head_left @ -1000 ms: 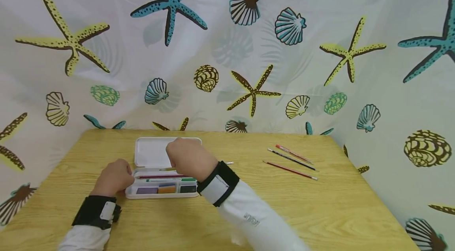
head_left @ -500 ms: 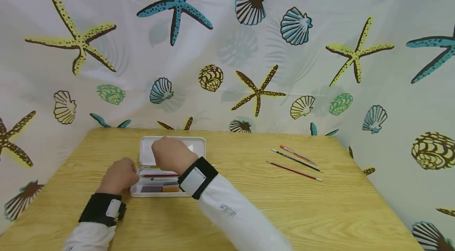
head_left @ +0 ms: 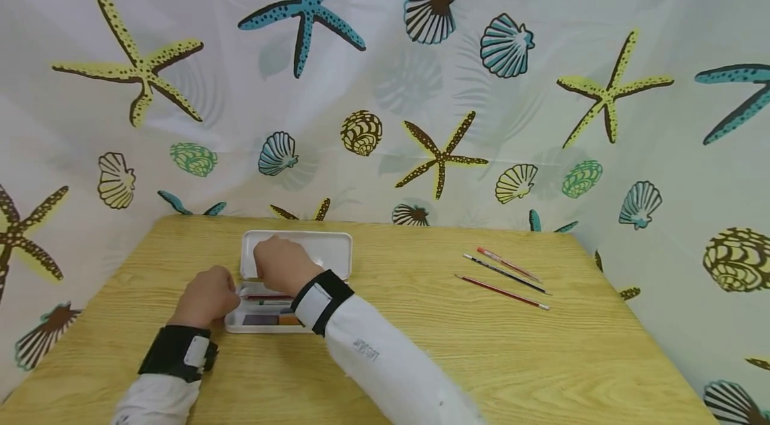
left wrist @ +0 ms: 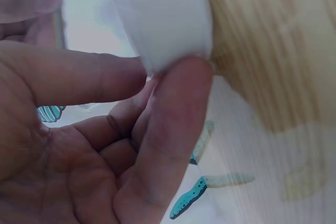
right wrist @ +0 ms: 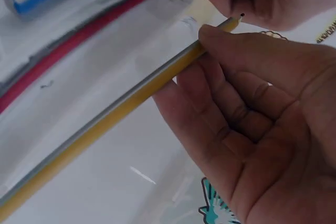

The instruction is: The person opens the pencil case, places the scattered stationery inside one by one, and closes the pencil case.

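An open white pencil case [head_left: 329,250] lies on the table with its lid folded back. My left hand [head_left: 207,298] pinches the case's left end between thumb and forefinger, seen closely as a white rounded corner [left wrist: 165,22] in the left wrist view. Over the case, my right hand [head_left: 283,266] pinches a yellow and grey striped pencil [right wrist: 123,98] near its pointed end. A red pencil [right wrist: 79,34] lies inside the case. Purple [head_left: 260,320] and orange [head_left: 289,320] blocks sit in its front compartment. The right hand and wrist hide the case's right part in the head view.
To the right on the wooden table [head_left: 421,358] lie a red pencil [head_left: 502,292], a dark pencil [head_left: 506,274] and a slim red-ended pen or pencil [head_left: 508,264]. A curtain [head_left: 373,91] printed with starfish and shells hangs behind and beside the table.
My right hand has moved left over the case with the striped pencil, covering more of its right part. My left hand stays at the case's left end. The view has shifted slightly.
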{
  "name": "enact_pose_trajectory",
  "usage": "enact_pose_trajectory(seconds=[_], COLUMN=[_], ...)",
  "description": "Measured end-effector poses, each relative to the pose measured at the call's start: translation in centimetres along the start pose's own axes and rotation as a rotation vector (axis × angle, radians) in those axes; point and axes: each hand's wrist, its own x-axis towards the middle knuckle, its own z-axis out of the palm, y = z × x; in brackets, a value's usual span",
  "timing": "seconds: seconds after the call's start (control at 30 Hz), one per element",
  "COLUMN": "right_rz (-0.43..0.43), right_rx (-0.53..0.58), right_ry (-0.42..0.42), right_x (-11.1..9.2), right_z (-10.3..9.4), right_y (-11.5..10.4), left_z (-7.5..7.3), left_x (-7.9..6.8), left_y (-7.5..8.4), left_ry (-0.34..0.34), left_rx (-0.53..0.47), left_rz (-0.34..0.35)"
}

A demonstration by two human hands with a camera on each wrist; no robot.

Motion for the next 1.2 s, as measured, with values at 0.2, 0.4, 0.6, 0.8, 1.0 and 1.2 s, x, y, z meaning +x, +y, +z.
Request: enact_pose_trajectory(seconds=[0.2, 0.4, 0.6, 0.8, 1.0, 1.2], right_rz=[0.009, 0.013, 0.04, 0.043, 0.026, -0.003], right_rx=[-0.016, -0.036, -0.066, -0.074, -0.05, 0.046], right_ry=[0.013, 0.026, 0.025, 0.03, 0.024, 0.015], right_x=[0.5, 0.5, 0.6, 0.5, -0.2, -1.2], right_z=[1.4, 2.3, 3.1, 3.3, 2.3, 0.4], right_y=[-0.4, -0.6, -0.3, 0.0, 0.5, 1.2], left_z=[0.2, 0.3, 0.3, 0.3, 0.1, -0.1], left_x=[0.1, 0.2, 0.3, 0.3, 0.1, 0.1], left_y=[0.1, 0.2, 0.3, 0.5, 0.6, 0.3], left_ry=[-0.008, -0.008, 0.003, -0.016, -0.016, -0.025], left_rx=[-0.009, -0.011, -0.004, -0.004, -0.008, -0.001], left_rz=[0.0, 0.012, 0.026, -0.002, -0.017, -0.024])
